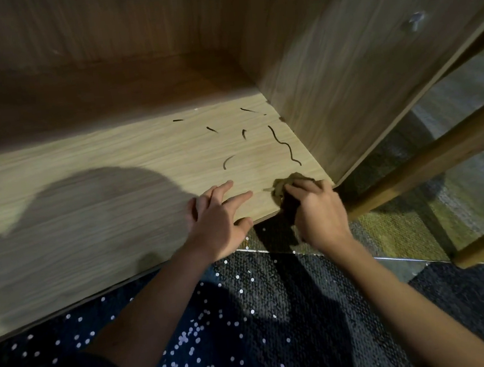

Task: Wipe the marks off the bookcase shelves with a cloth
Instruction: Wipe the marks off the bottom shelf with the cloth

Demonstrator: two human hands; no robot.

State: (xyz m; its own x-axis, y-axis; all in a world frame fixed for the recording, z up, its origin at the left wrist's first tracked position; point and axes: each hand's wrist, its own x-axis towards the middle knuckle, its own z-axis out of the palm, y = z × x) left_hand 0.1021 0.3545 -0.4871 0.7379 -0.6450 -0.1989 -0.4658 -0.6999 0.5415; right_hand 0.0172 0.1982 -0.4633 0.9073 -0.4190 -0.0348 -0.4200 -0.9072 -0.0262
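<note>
Cloth (283, 185), crumpled, tan, at front right corner of bookcase shelf (84, 176); gripped by right hand (318, 214), fingers curled round it. Left hand (218, 224) just beside, not touching the right; pressed flat on shelf, fingers straight and spread, thumb at front edge. Black marks (284, 146) behind cloth, near side panel (342, 68): short dashes, one long squiggle. Dark speckled carpet (277, 299) below.

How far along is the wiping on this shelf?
Early. Done: nothing clearly wiped. In hand: the right hand grips the cloth at the front right corner of the shelf, the left hand resting flat. Left: several dark marks beyond the cloth.
</note>
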